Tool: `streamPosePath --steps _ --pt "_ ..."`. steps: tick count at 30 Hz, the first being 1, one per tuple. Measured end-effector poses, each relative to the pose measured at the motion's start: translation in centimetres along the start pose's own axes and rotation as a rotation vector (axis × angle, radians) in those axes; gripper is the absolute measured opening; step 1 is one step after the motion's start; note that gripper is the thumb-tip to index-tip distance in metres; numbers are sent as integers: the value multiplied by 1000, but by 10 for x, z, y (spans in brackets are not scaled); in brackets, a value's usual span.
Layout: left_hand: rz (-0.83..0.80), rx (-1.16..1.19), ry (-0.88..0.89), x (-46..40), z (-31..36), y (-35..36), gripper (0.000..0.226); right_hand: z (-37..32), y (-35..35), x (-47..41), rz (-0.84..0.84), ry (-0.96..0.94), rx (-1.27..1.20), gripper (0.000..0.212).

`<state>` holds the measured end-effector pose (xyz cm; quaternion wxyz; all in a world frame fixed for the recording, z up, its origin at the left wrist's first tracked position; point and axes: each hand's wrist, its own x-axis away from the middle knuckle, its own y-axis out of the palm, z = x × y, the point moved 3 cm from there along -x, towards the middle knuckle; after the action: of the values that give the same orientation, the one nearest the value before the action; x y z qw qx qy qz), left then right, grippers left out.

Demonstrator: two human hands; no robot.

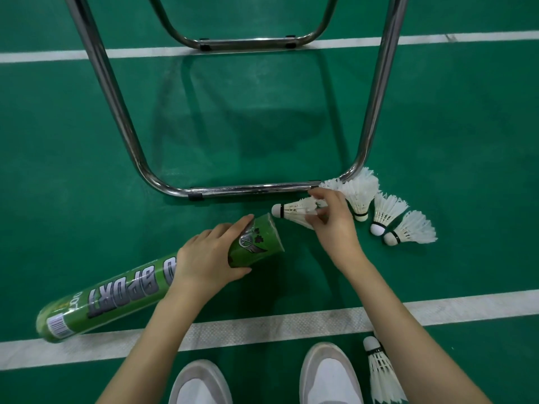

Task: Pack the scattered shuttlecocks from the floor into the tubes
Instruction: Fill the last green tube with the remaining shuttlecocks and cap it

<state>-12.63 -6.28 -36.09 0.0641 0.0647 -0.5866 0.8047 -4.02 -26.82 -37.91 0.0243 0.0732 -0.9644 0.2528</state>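
A green shuttlecock tube lies slanted on the floor, its open end raised toward the upper right. My left hand grips it near that end. My right hand pinches the feathers of a white shuttlecock, whose cork tip points left, just above the tube mouth. Several more white shuttlecocks lie in a cluster on the floor to the right of my right hand. Another shuttlecock lies by my right shoe, cork up.
A chrome tubular chair frame stands on the green court floor just beyond my hands, its front bar touching the shuttlecock cluster. White court lines cross the floor. My two white shoes are at the bottom edge.
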Motion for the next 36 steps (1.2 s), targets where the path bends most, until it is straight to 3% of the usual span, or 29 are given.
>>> streamPosePath --steps 5,13,20,27,36 --pt "-34 -63 -39 -1 -7 -2 93 -7 -13 20 -31 87 -109 47" --pt "-40 -44 8 6 6 7 93 -9 9 46 -189 298 -486 45" --pt "-14 -8 21 7 14 8 94 -18 12 62 -250 228 -502 22" --pt "33 23 62 9 28 9 93 -17 12 70 -212 245 -474 48" --pt "33 35 85 8 36 11 92 -14 9 70 -358 238 -605 44"
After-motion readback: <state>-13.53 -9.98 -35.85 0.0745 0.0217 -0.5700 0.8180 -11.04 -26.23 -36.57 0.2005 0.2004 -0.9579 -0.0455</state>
